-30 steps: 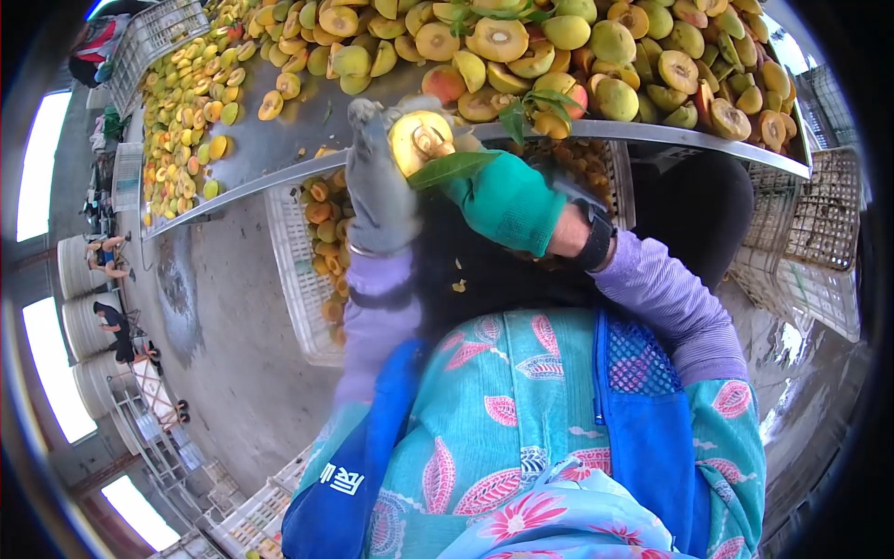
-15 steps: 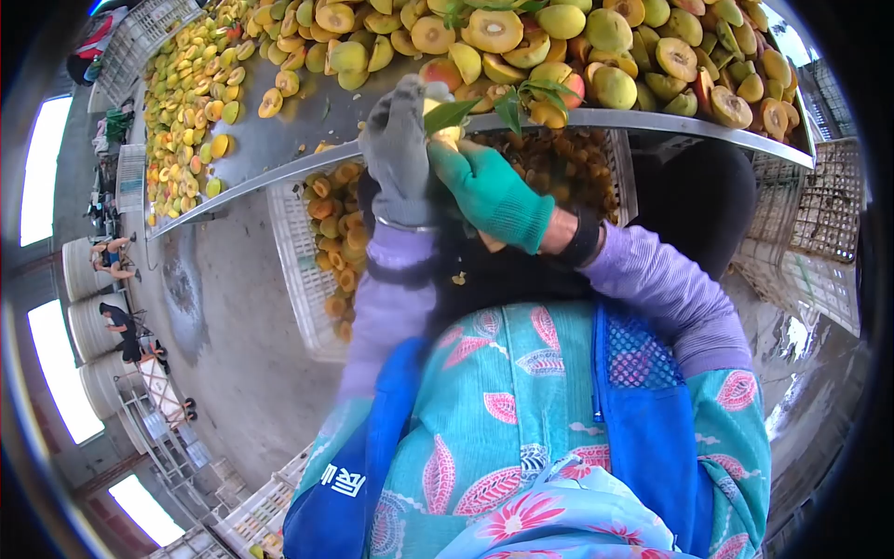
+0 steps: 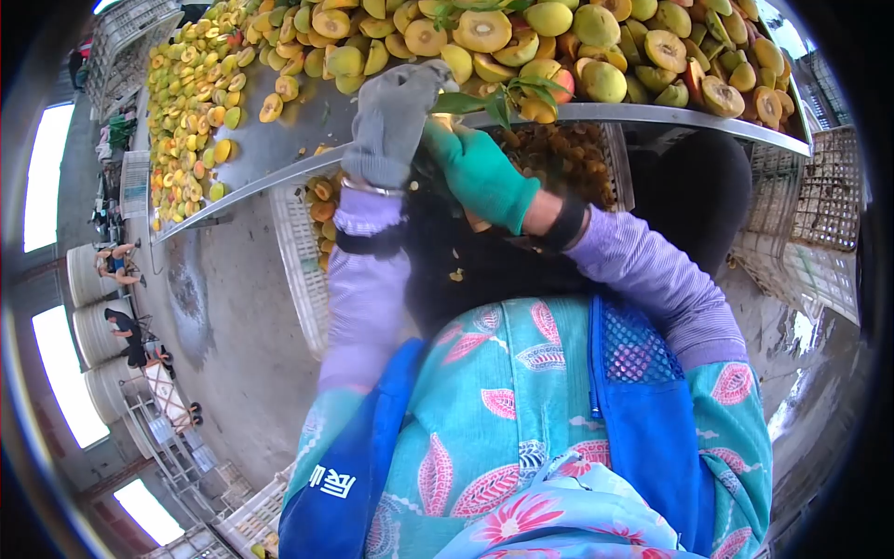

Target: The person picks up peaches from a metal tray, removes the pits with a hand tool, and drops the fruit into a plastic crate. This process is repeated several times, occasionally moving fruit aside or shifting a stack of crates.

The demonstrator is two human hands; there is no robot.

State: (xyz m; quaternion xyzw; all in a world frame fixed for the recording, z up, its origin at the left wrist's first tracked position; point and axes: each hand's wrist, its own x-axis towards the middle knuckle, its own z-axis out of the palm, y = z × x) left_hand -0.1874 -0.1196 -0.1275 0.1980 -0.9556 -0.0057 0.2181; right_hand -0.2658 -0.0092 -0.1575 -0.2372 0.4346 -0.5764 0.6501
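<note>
Fruit (image 3: 448, 120): only a yellow sliver shows, between your two hands at the near rim of the worktop (image 3: 298, 123). Your left hand (image 3: 396, 116), gloved grey, curls its fingers about it. Your right hand (image 3: 484, 177), gloved green, is bent in close from the other side; whether it grasps the fruit or something else, cannot tell.

Risk: with the fruit at the rim, a loose or juice-slick grip could let it drop into the crate (image 3: 296, 247) below or onto the floor (image 3: 242, 359). A leaf (image 3: 457, 102) lies right by your fingers and could get pinched in. A knock to the heaped halves (image 3: 484, 31) could send some over the rim.

Unclear: most of the fruit, your fingertips, a pale bit (image 3: 478, 222) under your right hand. Your left sleeve (image 3: 368, 293) hides part of the crate; the frame's top cuts off the heap.
</note>
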